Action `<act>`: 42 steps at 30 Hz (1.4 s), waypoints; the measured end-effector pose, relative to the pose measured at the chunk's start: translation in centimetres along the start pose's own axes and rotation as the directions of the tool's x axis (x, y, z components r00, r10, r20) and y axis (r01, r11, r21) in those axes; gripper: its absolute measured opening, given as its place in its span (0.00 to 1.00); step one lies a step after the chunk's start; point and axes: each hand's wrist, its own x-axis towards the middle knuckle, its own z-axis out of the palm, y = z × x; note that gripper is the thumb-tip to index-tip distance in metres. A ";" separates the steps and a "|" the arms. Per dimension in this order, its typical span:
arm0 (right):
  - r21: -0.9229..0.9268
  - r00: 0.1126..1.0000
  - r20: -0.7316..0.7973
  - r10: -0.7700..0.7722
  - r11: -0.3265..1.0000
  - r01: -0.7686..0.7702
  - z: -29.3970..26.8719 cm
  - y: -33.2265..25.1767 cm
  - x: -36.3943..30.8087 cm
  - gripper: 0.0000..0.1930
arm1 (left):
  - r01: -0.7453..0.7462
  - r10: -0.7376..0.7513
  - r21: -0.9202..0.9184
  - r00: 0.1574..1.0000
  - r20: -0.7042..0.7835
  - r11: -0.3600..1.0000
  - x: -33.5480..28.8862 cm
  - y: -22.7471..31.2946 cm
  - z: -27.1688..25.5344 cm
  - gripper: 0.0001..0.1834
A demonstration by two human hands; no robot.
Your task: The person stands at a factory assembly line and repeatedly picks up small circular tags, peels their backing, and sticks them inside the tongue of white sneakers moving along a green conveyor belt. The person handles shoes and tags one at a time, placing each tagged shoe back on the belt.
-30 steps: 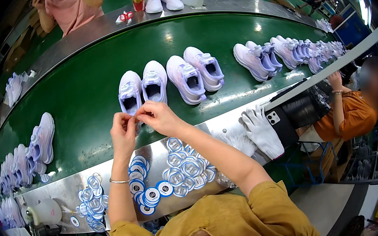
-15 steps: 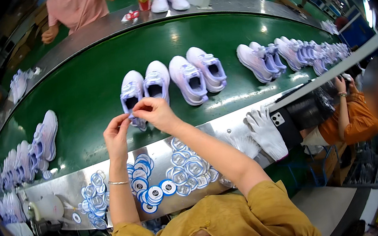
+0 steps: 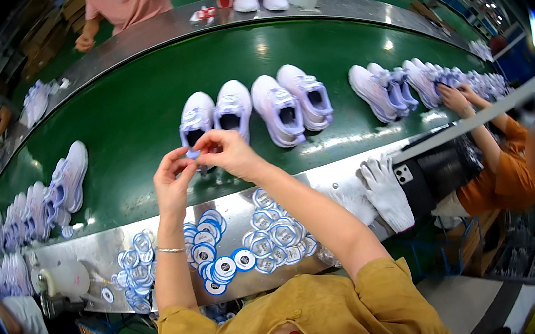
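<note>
Both hands meet at the heel end of the leftmost white-and-lavender sneaker [image 3: 197,111] in the middle group. My left hand [image 3: 173,176] is closed in a pinch, thumb against fingers. My right hand [image 3: 235,157] pinches beside it. A small lavender bit shows between the fingertips, too small to name; the fingers partly cover that shoe's heel. Close on its right stands a second sneaker [image 3: 233,105], and another pair [image 3: 277,110] follows. Below my hands, round blue-rimmed white tags [image 3: 224,265] lie in piles on the metal ledge [image 3: 321,177].
Rows of sneakers stand on the green belt at left [image 3: 70,176] and right [image 3: 374,92]. White gloves [image 3: 386,193] and a black phone [image 3: 408,181] lie right of my arm. A co-worker in orange [image 3: 505,166] reaches toward the right row; another in pink [image 3: 127,5] stands across.
The view has shifted, so the scene sits slightly further right. My fingertips stay together by the shoe's heel, and a lavender bit now shows between them. The orange-clad co-worker's hands have reached the right-hand shoes.
</note>
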 end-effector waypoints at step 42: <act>-0.857 0.899 -0.428 0.092 0.274 -0.436 -19.5 -5.3 -26.3 0.08 | -0.122 0.656 0.969 0.753 -0.051 0.215 -3.0 -0.3 2.5 0.11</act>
